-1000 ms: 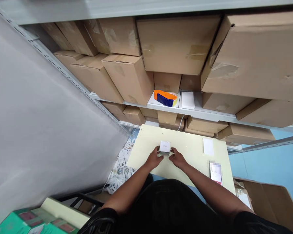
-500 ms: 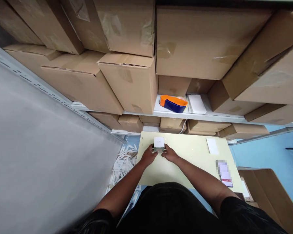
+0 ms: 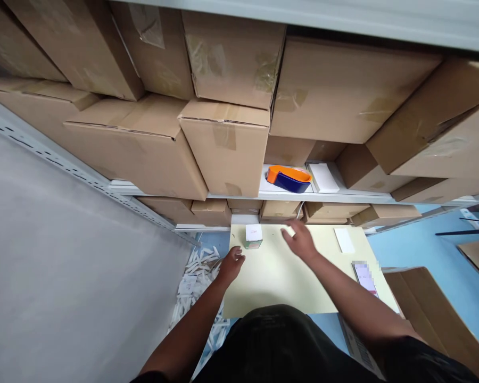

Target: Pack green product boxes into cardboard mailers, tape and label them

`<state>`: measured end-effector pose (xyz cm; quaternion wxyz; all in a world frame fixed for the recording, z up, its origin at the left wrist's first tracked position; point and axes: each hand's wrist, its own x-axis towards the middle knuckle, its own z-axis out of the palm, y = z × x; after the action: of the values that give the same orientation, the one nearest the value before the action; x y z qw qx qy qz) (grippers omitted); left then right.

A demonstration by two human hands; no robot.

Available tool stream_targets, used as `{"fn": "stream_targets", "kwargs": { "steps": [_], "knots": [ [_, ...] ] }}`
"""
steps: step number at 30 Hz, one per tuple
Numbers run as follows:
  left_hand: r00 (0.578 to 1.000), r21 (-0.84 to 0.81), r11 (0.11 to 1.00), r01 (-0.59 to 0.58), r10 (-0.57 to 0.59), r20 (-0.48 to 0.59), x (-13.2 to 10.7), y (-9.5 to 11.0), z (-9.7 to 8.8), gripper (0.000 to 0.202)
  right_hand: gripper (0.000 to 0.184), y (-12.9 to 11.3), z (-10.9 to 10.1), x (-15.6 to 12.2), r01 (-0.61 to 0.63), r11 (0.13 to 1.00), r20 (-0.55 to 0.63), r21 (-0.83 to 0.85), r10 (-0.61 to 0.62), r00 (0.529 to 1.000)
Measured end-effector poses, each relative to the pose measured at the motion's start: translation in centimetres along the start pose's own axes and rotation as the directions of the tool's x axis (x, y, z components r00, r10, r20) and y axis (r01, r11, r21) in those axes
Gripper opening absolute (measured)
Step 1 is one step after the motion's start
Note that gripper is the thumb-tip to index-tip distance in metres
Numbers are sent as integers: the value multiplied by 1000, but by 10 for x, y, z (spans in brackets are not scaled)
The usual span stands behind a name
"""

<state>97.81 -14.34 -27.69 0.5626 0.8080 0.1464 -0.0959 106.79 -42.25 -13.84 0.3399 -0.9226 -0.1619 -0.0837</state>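
Note:
A small white box with a green lower side (image 3: 253, 236) stands upright at the back left of the pale table (image 3: 279, 282). Just left of and nearer than the box is my left hand (image 3: 231, 263), empty, its fingers loosely curled and apart. My right hand (image 3: 300, 239) hovers over the back middle of the table, to the right of the box, with thumb and fingers spread and nothing between them. A gap separates both hands from the box.
On the table's right lie a white flat piece (image 3: 344, 240) and a phone (image 3: 365, 277). The shelf ahead bears cardboard boxes (image 3: 227, 143) and an orange and blue tape dispenser (image 3: 289, 178). White scraps (image 3: 191, 287) cover the floor at left; an open carton (image 3: 427, 308) stands right.
Both hands have let go of the small box, which stands on the table. My right hand has moved right and away, my left hand slightly left. The view has shifted.

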Motion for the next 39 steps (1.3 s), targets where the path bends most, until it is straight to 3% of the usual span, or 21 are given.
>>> {"fn": "stream_targets", "kwargs": {
  "steps": [3, 5, 9, 12, 15, 19, 24, 27, 32, 35, 39],
  "knots": [
    [999, 27, 1000, 4, -5, 33, -29, -11, -5, 27, 36, -14, -67, 45, 112, 963, -193, -245, -162, 968],
    [999, 55, 998, -12, 10, 48, -46, -13, -6, 21, 48, -20, -90, 80, 118, 919, -225, -377, -214, 951],
    [998, 108, 993, -52, 47, 49, -68, -6, -3, 17, 41, -20, -94, 127, 122, 884, -142, -450, -206, 968],
    [996, 128, 990, -67, 60, 61, -75, 2, 1, 16, 37, -17, -90, 127, 128, 905, -120, -406, -192, 974],
    [993, 135, 987, -89, 77, 94, -79, 7, 6, 16, 39, -13, -96, 94, 118, 931, -209, -346, -199, 957],
    [981, 135, 982, -130, 107, 163, -81, 12, 14, 17, 40, 11, -103, 1, 33, 966, -326, -258, -119, 938],
    [970, 204, 970, -133, 86, 225, -83, 21, 30, 16, 35, 87, -78, -139, -107, 958, -194, -265, 56, 979],
    [969, 256, 957, -133, 71, 238, -88, 29, 46, 15, 32, 141, -55, -191, -172, 933, -80, -316, 154, 985],
    [970, 321, 941, -103, 23, 242, -111, 45, 89, 17, 23, 204, -37, -211, -273, 867, 39, -417, 317, 948],
    [968, 336, 936, -103, 17, 249, -132, 53, 122, 19, 22, 220, -40, -208, -278, 849, 107, -450, 361, 927],
    [966, 361, 923, -131, 38, 255, -157, 61, 162, 18, 24, 228, -58, -212, -186, 882, 156, -433, 277, 948]
  ]
}}
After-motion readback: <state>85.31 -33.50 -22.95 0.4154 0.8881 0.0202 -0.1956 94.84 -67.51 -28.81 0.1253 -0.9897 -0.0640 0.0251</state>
